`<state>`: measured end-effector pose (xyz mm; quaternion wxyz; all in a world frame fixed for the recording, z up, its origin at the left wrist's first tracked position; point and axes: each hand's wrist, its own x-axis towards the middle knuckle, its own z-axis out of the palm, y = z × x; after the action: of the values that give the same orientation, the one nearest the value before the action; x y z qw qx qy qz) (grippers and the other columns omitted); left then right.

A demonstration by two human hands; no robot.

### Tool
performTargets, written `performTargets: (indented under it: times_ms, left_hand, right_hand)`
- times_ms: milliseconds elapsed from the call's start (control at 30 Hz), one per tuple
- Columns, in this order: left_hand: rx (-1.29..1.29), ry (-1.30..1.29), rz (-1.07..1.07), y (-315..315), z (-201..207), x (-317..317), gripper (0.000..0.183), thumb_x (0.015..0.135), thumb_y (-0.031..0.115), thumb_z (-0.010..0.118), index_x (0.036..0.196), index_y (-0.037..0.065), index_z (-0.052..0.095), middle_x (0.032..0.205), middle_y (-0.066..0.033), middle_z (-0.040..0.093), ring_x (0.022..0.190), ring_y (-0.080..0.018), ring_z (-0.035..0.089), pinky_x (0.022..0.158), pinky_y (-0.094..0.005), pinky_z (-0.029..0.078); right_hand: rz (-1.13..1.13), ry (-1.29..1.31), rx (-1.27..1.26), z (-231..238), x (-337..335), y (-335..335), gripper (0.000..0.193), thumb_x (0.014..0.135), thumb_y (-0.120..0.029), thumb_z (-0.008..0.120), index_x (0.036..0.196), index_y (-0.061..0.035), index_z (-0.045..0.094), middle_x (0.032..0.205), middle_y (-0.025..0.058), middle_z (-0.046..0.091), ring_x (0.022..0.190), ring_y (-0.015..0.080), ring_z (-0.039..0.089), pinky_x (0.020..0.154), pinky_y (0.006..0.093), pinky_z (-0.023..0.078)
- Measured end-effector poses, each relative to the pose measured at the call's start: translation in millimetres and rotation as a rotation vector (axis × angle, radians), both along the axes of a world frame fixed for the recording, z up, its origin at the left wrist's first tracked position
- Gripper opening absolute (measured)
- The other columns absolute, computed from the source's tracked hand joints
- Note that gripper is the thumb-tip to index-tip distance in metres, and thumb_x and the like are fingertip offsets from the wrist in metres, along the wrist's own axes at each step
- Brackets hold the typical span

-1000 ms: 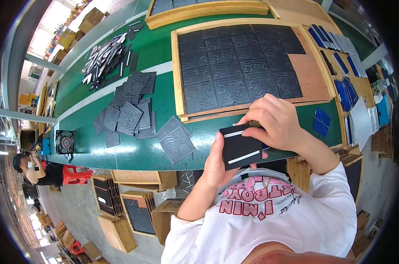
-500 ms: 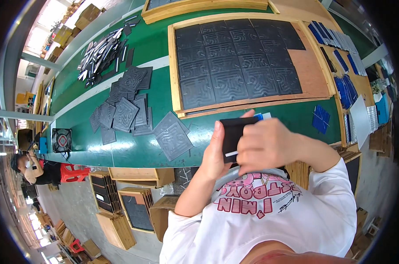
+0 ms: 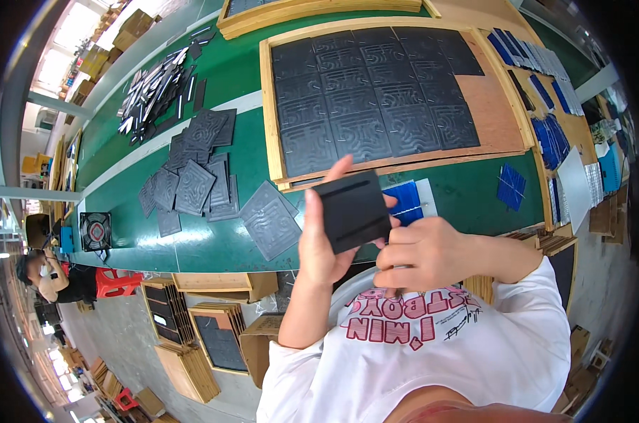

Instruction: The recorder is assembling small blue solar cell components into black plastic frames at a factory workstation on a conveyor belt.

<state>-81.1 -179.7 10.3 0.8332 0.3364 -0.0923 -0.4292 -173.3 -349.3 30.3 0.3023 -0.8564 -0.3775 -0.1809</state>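
Indoors, a glossy bench [image 3: 207, 248] is bearing ridged tiles [image 3: 194, 187]; the left hand [image 3: 317, 252] is clasping a square [image 3: 353, 211], the curled right hand [image 3: 429, 254] hiding any contents.

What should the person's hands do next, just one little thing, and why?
Maybe the right hand should reach for the blue panel. The left hand already holds the black square, with two dark strips showing on it, and the blue panel appears close to both hands. The right fingers are curled; I can't tell whether they hold anything.
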Motion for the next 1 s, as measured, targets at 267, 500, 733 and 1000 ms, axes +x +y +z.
performTargets:
  times_ms: [267, 500, 733, 1000]
  left_hand:
    - [-0.164, 0.051, 0.097, 22, -5, 14, 0.068, 0.102, 0.057, 0.034, 0.152, 0.011, 0.025, 0.142, -0.0312, 0.043, 0.117, -0.0560, 0.055, 0.081, -0.0570, 0.061]
    - [-0.108, -0.017, 0.088, 26, -3, 14, 0.104, 0.073, -0.005, 0.070, 0.158, 0.012, 0.013, 0.148, -0.0245, 0.039, 0.125, -0.0543, 0.050, 0.096, -0.0571, 0.054]
    - [-0.058, -0.172, 0.144, 28, -7, 8, 0.109, 0.067, -0.021, 0.052, 0.156, 0.023, 0.008, 0.144, -0.0192, 0.042, 0.129, -0.0536, 0.047, 0.102, -0.0577, 0.050]
    - [0.043, -0.222, 0.219, 25, -13, 9, 0.105, 0.070, -0.012, 0.068, 0.156, 0.021, 0.018, 0.143, -0.0210, 0.045, 0.130, -0.0510, 0.047, 0.100, -0.0586, 0.050]
  right_hand:
    - [-0.401, 0.193, -0.003, -16, -1, -41, 0.053, 0.068, -0.033, 0.085, 0.112, -0.0122, 0.063, 0.118, 0.0035, 0.066, 0.100, 0.0276, 0.063, 0.071, 0.0361, 0.056]
    - [-0.440, 0.259, -0.039, -25, -4, -44, 0.061, 0.065, -0.036, 0.086, 0.117, -0.0133, 0.063, 0.128, 0.0017, 0.063, 0.112, 0.0261, 0.060, 0.075, 0.0361, 0.058]
    - [-0.434, 0.278, -0.079, -22, -2, -43, 0.063, 0.063, -0.033, 0.086, 0.119, -0.0139, 0.063, 0.128, 0.0017, 0.062, 0.114, 0.0261, 0.058, 0.073, 0.0350, 0.057]
    - [-0.424, 0.295, -0.072, -16, -2, -43, 0.061, 0.064, -0.030, 0.086, 0.119, -0.0140, 0.063, 0.126, 0.0031, 0.062, 0.114, 0.0264, 0.058, 0.071, 0.0346, 0.057]
